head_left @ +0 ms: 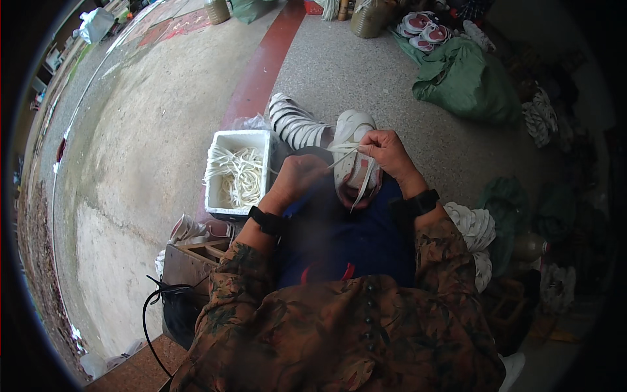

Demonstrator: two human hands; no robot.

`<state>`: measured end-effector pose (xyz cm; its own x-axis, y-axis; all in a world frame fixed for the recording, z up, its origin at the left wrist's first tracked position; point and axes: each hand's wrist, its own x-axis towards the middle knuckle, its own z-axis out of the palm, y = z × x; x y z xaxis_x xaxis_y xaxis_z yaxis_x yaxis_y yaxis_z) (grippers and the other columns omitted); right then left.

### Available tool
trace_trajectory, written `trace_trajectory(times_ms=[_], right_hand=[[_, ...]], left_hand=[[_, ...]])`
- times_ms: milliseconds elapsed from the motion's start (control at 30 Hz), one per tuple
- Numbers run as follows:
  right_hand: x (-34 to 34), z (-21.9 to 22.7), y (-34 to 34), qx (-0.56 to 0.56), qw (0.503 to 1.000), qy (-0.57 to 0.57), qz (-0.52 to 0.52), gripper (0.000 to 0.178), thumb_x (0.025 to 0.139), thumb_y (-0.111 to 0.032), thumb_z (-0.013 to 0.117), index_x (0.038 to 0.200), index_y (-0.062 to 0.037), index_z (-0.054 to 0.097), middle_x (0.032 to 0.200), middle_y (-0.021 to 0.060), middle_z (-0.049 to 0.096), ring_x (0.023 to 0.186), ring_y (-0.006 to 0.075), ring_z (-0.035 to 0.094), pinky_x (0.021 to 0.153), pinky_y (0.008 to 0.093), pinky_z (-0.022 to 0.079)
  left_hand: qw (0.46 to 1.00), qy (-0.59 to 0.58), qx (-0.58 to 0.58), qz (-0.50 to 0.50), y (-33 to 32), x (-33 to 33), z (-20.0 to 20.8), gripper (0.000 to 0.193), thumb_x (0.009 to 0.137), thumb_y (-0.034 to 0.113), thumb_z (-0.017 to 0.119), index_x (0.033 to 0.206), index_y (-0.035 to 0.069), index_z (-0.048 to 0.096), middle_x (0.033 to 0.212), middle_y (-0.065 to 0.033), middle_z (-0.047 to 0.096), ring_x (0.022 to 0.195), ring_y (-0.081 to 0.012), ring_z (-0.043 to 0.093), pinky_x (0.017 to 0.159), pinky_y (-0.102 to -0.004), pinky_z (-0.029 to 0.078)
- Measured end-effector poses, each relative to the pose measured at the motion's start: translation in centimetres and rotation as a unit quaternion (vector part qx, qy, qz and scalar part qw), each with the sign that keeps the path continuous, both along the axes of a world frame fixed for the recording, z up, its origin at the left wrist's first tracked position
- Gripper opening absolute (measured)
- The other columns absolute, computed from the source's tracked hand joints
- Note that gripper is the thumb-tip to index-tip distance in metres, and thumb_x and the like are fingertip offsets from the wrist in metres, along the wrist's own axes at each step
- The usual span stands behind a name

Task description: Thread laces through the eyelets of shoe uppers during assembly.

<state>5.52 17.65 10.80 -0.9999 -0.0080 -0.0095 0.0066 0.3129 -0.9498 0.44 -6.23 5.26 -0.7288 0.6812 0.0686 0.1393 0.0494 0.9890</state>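
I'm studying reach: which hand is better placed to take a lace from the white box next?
Probably the left hand: it is nearer the white box on the person's left. The right hand is farther, across the shoe, though both seem to hold lace.

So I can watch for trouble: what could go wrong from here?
The lace runs between the left hand and right hand, so it could slip or twist. With both hands on the lace, the shoe over the blue-covered lap might shift. The laces in the white box lie loosely tangled, so pulling one could drag others out.
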Motion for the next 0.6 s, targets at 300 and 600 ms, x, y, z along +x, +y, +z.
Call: trace_trajectory(times_ms=[300, 600], right_hand=[[0.2, -5.0, 0.5, 0.329, 0.915, 0.224, -0.070, 0.010, 0.072, -0.008, 0.066, 0.081, -0.0070, 0.062, 0.089, 0.0133, 0.052, 0.081, 0.0311, 0.055, 0.069, 0.0377, 0.047], [1.0, -8.8, 0.6, 0.434, 0.875, 0.191, -0.101, 0.028, 0.074, -0.010, 0.068, 0.101, -0.0081, 0.065, 0.090, 0.0131, 0.049, 0.081, 0.0299, 0.053, 0.070, 0.0383, 0.046]], left_hand=[[0.838, -0.273, 0.351, 0.318, -1.2, -3.7, -2.0, 0.013, 0.088, 0.012, 0.062, 0.075, 0.009, 0.058, 0.061, 0.0046, 0.051, 0.051, -0.0035, 0.041, 0.048, -0.0180, 0.033], [0.972, -0.212, 0.076, 0.071, 6.3, -1.2, -3.8, 0.015, 0.082, 0.012, 0.062, 0.074, -0.001, 0.063, 0.067, -0.0013, 0.060, 0.060, -0.0082, 0.053, 0.056, -0.0241, 0.042]])
